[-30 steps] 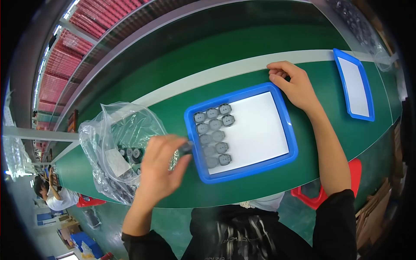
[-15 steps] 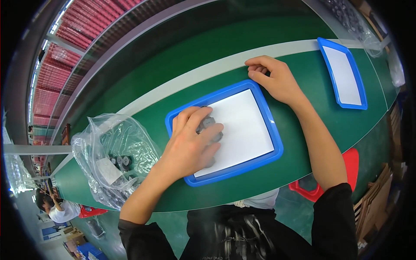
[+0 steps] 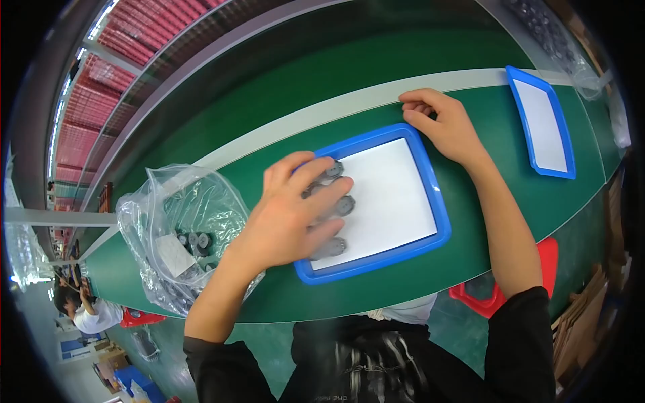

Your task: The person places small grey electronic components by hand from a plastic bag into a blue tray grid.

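Left hand point(image 3: 285, 211) over grey parts point(image 3: 345, 205) in blue tray point(image 3: 376, 260).

My feed is evenly lit and fairly bright across the green surface point(image 3: 468, 221). Glints speckle the clear bag point(image 3: 213, 198) — the white sheet point(image 3: 386, 195) glows brightest. The left grip point(image 3: 285, 211) looks slightly blurred, the right grip point(image 3: 447, 127) crisper. Straight edges bow — my corners fall black.

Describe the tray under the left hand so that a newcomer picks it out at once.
Find the long green table, then the clear plastic bag on its left side. Just right of that bag, with the left hand over it, lies a blue tray lined with white paper. Unlike the other blue tray at the far right, it holds small grey pieces.
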Available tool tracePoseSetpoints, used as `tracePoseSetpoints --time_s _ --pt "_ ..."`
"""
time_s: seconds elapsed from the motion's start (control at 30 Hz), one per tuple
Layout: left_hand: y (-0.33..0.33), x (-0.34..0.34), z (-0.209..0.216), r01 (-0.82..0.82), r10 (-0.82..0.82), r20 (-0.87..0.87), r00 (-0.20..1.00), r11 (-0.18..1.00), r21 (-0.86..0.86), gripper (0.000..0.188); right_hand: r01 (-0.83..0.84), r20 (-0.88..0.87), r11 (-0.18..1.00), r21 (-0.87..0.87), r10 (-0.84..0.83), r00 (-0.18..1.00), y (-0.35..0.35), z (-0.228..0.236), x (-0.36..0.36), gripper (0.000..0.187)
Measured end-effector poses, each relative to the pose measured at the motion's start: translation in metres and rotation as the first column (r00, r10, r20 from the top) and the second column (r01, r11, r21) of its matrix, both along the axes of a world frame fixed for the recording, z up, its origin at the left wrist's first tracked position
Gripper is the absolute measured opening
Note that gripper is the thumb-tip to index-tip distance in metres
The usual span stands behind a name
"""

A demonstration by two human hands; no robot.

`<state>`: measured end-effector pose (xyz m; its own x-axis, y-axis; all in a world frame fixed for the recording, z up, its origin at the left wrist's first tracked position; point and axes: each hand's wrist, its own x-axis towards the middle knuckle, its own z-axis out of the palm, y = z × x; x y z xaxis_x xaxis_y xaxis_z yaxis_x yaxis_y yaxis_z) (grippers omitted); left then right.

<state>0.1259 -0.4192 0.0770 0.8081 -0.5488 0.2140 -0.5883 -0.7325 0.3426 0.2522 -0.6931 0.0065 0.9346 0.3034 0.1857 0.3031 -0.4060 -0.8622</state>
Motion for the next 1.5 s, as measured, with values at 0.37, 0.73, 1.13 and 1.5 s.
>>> tracePoseSetpoints --time_s 0.37,0.73,1.13,1.5 --pt "0.160 -0.069 0.023 -0.595 0.632 -0.118 0.766 0.766 0.241 0.034 0.039 0.221 0.999 0.003 -0.039 0.974 -0.001 0.008 -0.009 0.022" --pt "0.158 -0.093 0.003 -0.582 0.613 -0.118 0.781 0.784 0.218 0.028 -0.372 0.378 0.779 -0.505 0.587 0.716 0.055 0.035 -0.084 0.021" --pt "0.151 -0.097 -0.008 -0.567 0.582 -0.098 0.807 0.811 0.146 0.031 -0.360 0.336 0.748 -0.558 0.600 0.726 0.063 0.030 -0.087 0.015" --pt "0.151 -0.101 -0.009 -0.598 0.610 -0.139 0.780 0.792 0.120 0.035 -0.350 0.323 0.801 -0.485 0.536 0.779 0.060 0.033 -0.073 0.022"
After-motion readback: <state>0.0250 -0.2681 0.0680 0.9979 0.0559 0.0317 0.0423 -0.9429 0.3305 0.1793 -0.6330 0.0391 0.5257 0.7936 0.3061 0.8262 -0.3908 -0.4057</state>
